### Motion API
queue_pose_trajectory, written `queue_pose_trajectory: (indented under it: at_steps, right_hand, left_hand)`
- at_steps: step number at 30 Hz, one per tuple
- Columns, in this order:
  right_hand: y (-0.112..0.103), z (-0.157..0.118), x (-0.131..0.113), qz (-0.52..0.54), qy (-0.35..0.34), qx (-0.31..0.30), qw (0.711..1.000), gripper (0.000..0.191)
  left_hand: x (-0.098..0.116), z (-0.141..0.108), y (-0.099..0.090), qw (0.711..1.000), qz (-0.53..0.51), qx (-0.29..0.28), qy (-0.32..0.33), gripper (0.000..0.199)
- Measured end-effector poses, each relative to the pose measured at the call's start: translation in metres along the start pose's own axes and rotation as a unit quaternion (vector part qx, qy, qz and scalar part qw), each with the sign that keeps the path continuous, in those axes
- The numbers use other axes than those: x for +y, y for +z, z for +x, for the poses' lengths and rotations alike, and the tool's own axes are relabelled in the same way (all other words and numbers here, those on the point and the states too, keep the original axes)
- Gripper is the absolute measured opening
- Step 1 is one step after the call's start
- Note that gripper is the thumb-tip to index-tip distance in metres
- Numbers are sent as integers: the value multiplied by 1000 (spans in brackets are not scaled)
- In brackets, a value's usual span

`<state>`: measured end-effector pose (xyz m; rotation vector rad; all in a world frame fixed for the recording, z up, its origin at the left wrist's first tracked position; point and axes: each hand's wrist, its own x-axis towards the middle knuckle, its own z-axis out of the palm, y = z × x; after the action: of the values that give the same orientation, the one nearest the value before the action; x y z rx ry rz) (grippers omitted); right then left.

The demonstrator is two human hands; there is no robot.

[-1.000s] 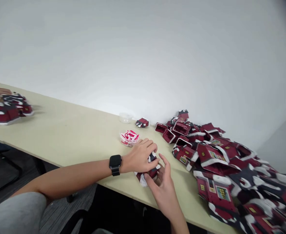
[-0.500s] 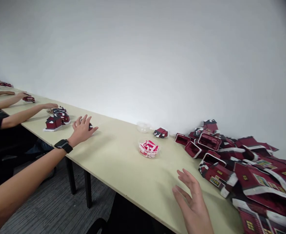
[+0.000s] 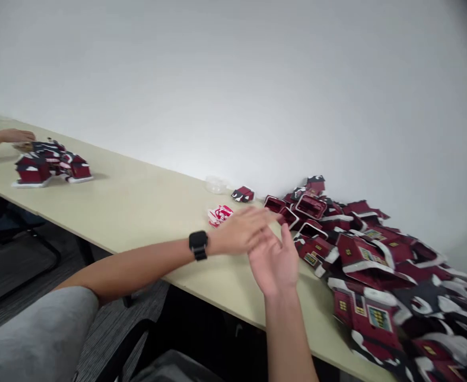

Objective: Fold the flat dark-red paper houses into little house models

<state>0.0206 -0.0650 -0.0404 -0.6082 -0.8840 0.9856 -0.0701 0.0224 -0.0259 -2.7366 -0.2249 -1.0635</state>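
My left hand (image 3: 243,231), with a black watch on its wrist, and my right hand (image 3: 275,260) are held close together over the table, slightly blurred. Their fingers are apart, and neither hand visibly holds anything. Just beyond them lie a small clear tub of red and white paper pieces (image 3: 220,215) and a small folded red paper house (image 3: 243,194). To the right rises a large heap of dark red paper house parts (image 3: 360,254), close to my right hand but not touched by it.
A clear plastic cup (image 3: 216,184) stands by the white wall. The pale wooden table (image 3: 138,201) has a near edge above a dark carpet. At far left, a co-worker's hand (image 3: 18,136) is next to a group of assembled red paper houses (image 3: 50,164).
One second ago both hands gripped a small red paper house. Half a second ago my left hand was far left near the assembled houses. Now both hands are together, holding nothing visible.
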Motion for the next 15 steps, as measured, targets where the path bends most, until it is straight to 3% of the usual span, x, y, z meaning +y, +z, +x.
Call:
queue_pose_trajectory:
  at_steps: [2,5,7,8,11,13,14,15]
  right_hand:
    - [-19,-10,-2,-16,-20,28,999,48]
    - [-47,-40,7,-147,-39,131,980,39]
    - [-55,-69,15,-236,0,152,960,54]
    - [-56,-85,19,-271,14,131,954,59]
    - [-53,-132,33,-368,57,-34,928,54]
    - [-58,-149,49,-422,140,-167,880,51]
    - [-66,-151,60,-453,171,-201,852,49]
    - [-76,-148,70,-483,175,-182,838,45]
  left_hand:
    - [-37,9,4,996,40,5,-81,45]
    - [-86,8,-3,984,61,24,-167,38]
    - [-104,0,-10,973,45,69,-215,48]
    - [-108,-4,-13,966,37,97,-237,56]
    - [-109,-13,-16,950,33,168,-262,66]
    - [-104,-15,-15,950,37,187,-247,62]
    - [-102,-15,-14,952,38,188,-240,59]
    - [-100,-15,-13,953,38,188,-235,57]
